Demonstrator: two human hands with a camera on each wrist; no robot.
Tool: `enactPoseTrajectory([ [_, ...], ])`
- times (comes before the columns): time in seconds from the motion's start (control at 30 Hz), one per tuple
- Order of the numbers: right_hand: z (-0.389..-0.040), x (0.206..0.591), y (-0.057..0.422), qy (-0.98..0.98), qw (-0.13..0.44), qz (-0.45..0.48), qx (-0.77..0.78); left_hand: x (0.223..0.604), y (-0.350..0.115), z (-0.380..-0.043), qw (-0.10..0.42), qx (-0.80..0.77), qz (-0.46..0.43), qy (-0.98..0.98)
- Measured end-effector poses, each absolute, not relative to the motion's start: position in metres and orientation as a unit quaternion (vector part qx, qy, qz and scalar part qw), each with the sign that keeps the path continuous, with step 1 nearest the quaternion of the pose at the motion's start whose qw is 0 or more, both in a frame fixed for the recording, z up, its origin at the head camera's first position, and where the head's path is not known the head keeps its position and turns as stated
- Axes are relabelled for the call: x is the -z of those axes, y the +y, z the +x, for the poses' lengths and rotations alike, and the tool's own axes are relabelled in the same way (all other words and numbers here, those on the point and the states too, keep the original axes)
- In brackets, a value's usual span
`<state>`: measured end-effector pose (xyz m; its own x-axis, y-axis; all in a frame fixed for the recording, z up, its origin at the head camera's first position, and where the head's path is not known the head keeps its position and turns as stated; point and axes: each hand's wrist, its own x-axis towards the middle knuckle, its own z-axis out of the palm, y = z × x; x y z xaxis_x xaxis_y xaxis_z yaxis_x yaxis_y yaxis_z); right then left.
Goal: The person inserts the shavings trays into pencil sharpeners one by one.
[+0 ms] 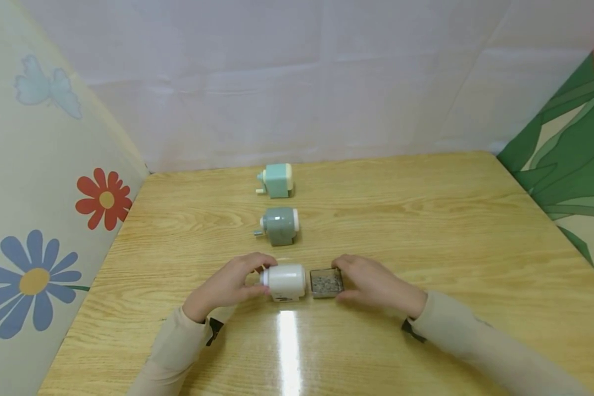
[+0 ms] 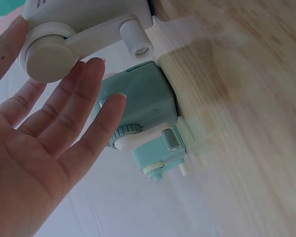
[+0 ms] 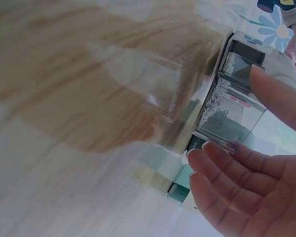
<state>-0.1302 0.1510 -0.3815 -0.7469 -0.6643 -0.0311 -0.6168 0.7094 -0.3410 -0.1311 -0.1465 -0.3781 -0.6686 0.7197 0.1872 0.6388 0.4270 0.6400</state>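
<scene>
A white pencil sharpener lies near the middle of the table, its crank end to the left. My left hand holds that end between thumb and fingers. In the left wrist view the round hub and crank handle show beside the fingertips. Just right of the sharpener, across a small gap, sits a clear shavings drawer with bits of shavings inside. My right hand grips its outer end, thumb on the near side and fingers on the far side, as the right wrist view also shows.
Behind the white sharpener stand a grey-green pencil sharpener and, farther back, a mint one, both with cranks to the left. The wooden table meets a white cloth at the back and flower-painted panels at the sides.
</scene>
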Motion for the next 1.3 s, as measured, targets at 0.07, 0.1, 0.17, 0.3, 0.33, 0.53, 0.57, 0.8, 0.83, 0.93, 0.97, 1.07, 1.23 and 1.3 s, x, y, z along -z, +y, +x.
enactPoseTrajectory([
  [0.07,-0.131,0.381,0.150,0.920,0.076,-0.350,0.158,0.378,-0.146,-0.131,0.056,-0.352,0.403,0.843],
  [0.1,-0.131,0.381,0.150,0.920,0.076,-0.350,0.159,0.379,-0.146,-0.131,0.056,-0.352,0.403,0.843],
  [0.17,-0.132,0.381,0.149,0.920,0.078,-0.350,0.161,0.379,-0.146,-0.131,0.057,-0.353,0.402,0.843],
  [0.3,-0.132,0.382,0.147,0.919,0.080,-0.351,0.163,0.379,-0.147,-0.131,0.058,-0.353,0.401,0.844],
  [0.33,-0.132,0.382,0.146,0.918,0.080,-0.351,0.164,0.379,-0.147,-0.131,0.058,-0.353,0.401,0.843],
  [0.53,-0.133,0.384,0.144,0.915,0.072,-0.362,0.163,0.379,-0.147,-0.131,0.058,-0.351,0.400,0.845],
  [0.57,-0.134,0.384,0.144,0.914,0.069,-0.365,0.162,0.379,-0.147,-0.131,0.058,-0.350,0.400,0.845],
  [0.8,-0.134,0.383,0.142,0.913,0.069,-0.367,0.163,0.379,-0.147,-0.131,0.060,-0.349,0.399,0.846],
  [0.83,-0.135,0.383,0.141,0.913,0.071,-0.368,0.163,0.379,-0.147,-0.131,0.060,-0.349,0.399,0.846],
  [0.93,-0.135,0.383,0.140,0.912,0.074,-0.368,0.163,0.379,-0.147,-0.131,0.061,-0.349,0.398,0.846],
  [0.97,-0.136,0.383,0.140,0.912,0.075,-0.369,0.164,0.379,-0.147,-0.131,0.061,-0.349,0.398,0.846],
  [1.07,-0.136,0.383,0.138,0.912,0.076,-0.368,0.166,0.379,-0.147,-0.131,0.061,-0.348,0.399,0.846],
  [1.23,-0.137,0.383,0.136,0.910,0.075,-0.372,0.166,0.379,-0.147,-0.131,0.061,-0.349,0.398,0.846],
  [1.3,-0.138,0.383,0.134,0.909,0.074,-0.376,0.165,0.379,-0.147,-0.131,0.061,-0.350,0.398,0.846],
])
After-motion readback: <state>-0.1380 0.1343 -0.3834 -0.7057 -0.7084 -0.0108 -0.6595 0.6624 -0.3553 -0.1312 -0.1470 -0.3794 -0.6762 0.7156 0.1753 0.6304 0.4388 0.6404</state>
